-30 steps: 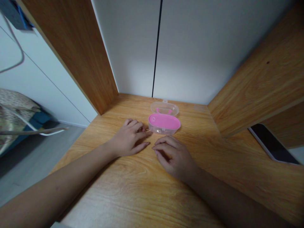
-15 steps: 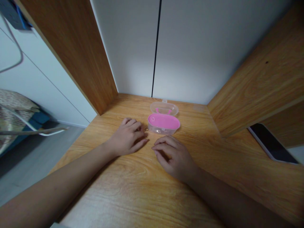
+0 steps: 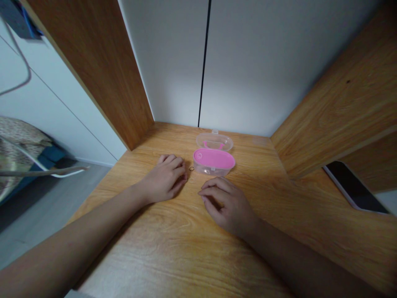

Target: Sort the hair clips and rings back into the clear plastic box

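Pick-up step: small ring [image 3: 191,169] lies free on worktop [image 3: 173,248]. Left hand [image 3: 164,180] curled, right hand [image 3: 228,205] loosely bent, both empty. Next needs fine pinch w/ fingertips.

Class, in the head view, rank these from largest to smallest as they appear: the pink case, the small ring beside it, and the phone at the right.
1. phone, though it is cut off by the shelf and nearer the camera
2. pink case, open
3. small ring, by far the smallest
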The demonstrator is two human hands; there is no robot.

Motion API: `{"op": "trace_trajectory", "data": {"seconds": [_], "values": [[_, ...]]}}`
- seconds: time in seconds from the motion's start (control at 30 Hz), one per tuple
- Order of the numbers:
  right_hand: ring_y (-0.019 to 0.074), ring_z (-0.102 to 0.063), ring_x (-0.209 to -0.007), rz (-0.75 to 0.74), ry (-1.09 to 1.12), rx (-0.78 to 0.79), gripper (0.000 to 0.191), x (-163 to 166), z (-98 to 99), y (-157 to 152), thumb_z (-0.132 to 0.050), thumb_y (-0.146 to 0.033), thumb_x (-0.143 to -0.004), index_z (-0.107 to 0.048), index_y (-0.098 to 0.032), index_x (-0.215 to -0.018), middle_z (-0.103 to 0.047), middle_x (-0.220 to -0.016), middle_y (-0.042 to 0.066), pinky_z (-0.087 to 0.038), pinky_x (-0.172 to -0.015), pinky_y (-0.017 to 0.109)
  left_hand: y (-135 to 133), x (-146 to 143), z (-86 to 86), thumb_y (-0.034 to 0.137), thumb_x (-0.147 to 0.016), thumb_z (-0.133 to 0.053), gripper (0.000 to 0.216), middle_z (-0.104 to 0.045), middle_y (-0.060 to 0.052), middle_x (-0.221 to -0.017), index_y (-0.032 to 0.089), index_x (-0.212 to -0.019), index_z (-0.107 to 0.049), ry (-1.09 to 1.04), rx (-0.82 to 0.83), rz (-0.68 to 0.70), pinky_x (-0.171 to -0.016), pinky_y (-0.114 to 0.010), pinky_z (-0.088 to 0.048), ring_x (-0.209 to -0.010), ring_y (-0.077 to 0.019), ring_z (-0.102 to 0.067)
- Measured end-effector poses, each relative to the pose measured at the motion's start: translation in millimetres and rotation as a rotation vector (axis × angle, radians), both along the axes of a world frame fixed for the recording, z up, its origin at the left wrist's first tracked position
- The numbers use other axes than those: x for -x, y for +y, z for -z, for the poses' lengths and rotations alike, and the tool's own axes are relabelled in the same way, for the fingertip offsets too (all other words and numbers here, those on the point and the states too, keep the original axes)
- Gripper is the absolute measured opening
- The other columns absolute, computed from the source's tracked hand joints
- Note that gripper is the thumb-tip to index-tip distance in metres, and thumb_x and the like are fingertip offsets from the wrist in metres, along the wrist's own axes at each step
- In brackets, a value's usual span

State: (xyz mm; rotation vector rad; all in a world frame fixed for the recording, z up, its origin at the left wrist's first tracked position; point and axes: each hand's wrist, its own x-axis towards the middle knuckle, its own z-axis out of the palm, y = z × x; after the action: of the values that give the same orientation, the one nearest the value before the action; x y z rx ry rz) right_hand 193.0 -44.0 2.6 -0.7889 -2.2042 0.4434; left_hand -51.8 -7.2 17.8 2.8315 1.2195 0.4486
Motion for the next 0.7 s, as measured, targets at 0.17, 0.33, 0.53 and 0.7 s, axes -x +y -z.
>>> {"op": "trace_trajectory", "data": {"seconds": [0.17, 0.33, 0.53, 0.7], "values": [[0.0179, -0.063, -0.090, 0.000, -0.008, -0.001, 0.014, -0.5, 2.6, 1.2, -0.060, -0.009, -0.088, -0.066, -0.020, -0.095, -0.068, -0.095, 0.005, -0.052, -0.081, 0.033, -0.5, -3.2, 2.0, 0.028, -0.100, -0.045, 0.022, -0.058, -0.009, -0.098, 0.016, -0.091, -0.061, -0.032, -0.002, 0.015, -0.085, -0.041, -0.034, -0.096, -0.0242, -0.049], [0.0182, -0.063, -0.088, 0.004, -0.001, -0.010, 0.016, 0.6, 1.1, 0.6, -0.059, -0.008, -0.087, -0.066, -0.020, -0.095, -0.068, -0.094, 0.005, -0.052, -0.079, 0.034, -0.8, -8.6, 7.0, 0.031, -0.102, -0.044, 0.025, -0.059, -0.009, -0.100, 0.017, -0.094, -0.063, -0.051, -0.035, 0.027, -0.085, -0.039, -0.034, -0.096, -0.0236, -0.049], [0.0188, -0.063, -0.088, 0.004, -0.013, -0.003, 0.015, -0.1, 1.5, 0.0, -0.059, -0.009, -0.088, -0.066, -0.020, -0.095, -0.068, -0.095, 0.005, -0.052, -0.079, 0.035, 0.0, -10.0, 9.6, 0.032, -0.103, -0.045, 0.025, -0.061, -0.009, -0.100, 0.018, -0.095, -0.065, -0.045, -0.014, 0.030, -0.086, -0.038, -0.034, -0.098, -0.0231, -0.049], [0.0185, -0.062, -0.089, 0.006, -0.011, -0.003, 0.015, -0.2, 3.4, 0.4, -0.059, -0.009, -0.087, -0.066, -0.020, -0.095, -0.068, -0.095, 0.005, -0.052, -0.080, 0.034, -0.8, -9.8, 6.7, 0.033, -0.102, -0.046, 0.025, -0.061, -0.009, -0.103, 0.018, -0.096, -0.065, -0.037, 0.004, 0.033, -0.086, -0.038, -0.034, -0.098, -0.0230, -0.050]]}}
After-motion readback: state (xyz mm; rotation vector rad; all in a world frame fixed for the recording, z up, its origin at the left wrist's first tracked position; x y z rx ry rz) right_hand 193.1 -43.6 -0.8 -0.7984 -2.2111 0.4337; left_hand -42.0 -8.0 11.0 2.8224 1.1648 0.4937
